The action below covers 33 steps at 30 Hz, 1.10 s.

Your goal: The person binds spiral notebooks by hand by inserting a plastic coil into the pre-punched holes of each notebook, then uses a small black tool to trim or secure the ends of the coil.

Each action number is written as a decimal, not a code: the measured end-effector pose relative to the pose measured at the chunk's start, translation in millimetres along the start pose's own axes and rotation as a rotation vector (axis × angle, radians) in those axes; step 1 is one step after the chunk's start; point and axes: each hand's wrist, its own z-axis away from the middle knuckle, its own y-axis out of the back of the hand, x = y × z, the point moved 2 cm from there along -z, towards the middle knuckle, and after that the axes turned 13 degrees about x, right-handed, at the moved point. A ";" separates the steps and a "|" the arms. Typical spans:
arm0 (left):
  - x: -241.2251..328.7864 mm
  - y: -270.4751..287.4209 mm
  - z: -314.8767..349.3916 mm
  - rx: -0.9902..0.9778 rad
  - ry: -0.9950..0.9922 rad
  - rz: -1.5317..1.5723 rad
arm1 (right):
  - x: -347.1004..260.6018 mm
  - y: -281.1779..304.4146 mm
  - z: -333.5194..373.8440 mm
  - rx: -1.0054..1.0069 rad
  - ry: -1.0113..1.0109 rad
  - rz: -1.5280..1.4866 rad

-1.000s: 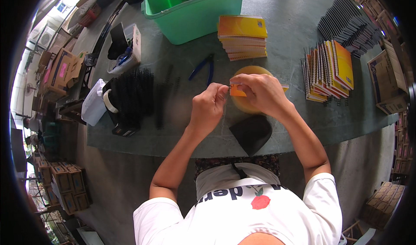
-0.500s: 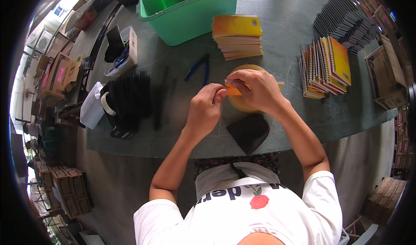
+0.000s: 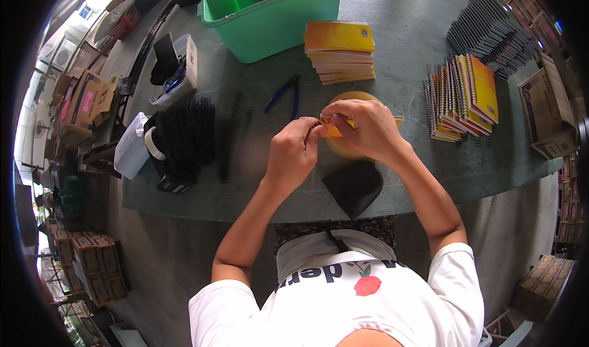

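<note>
A small notebook point(image 3: 333, 130) with an orange-yellow cover is held edge-up over a round yellow object point(image 3: 345, 152). My right hand point(image 3: 368, 126) is closed around it from above, covering much of it. At its left end, my left hand point(image 3: 294, 148) pinches with thumb and index finger. A thin dark bit shows by those fingertips, too small to identify. Below the hands lies a flat black piece point(image 3: 353, 190). Pliers with blue handles point(image 3: 294, 99) rest to the left. Beyond the hands stands a stack of yellow-orange notebooks point(image 3: 339, 37).
Black spiral coils point(image 3: 193, 135) are heaped at left, near a plastic container point(image 3: 191, 68) with tools. A green bin point(image 3: 279, 31) stands at the back. Spiral-bound notebooks point(image 3: 483, 92) are piled at right, before dark ridged stacks point(image 3: 475, 25) and a cardboard box point(image 3: 546, 114).
My left fingertips have shifted slightly at the notebook's left end, and the thin dark bit there looks different. My right hand keeps its hold. The whole view has moved a little.
</note>
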 end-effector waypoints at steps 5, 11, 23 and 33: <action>-4.8 1.1 -1.0 -0.056 0.166 -0.037 | -1.0 1.3 0.7 -0.008 0.049 0.012; -16.3 0.5 -12.0 0.080 -0.108 -0.019 | -3.3 -2.8 0.8 0.013 0.110 -0.021; -23.1 25.4 -36.4 -0.352 0.083 0.066 | -3.1 -9.9 3.9 0.073 0.175 0.114; -15.5 12.4 -34.9 -0.158 -0.229 -0.058 | 1.9 -2.4 0.3 0.036 0.206 -0.103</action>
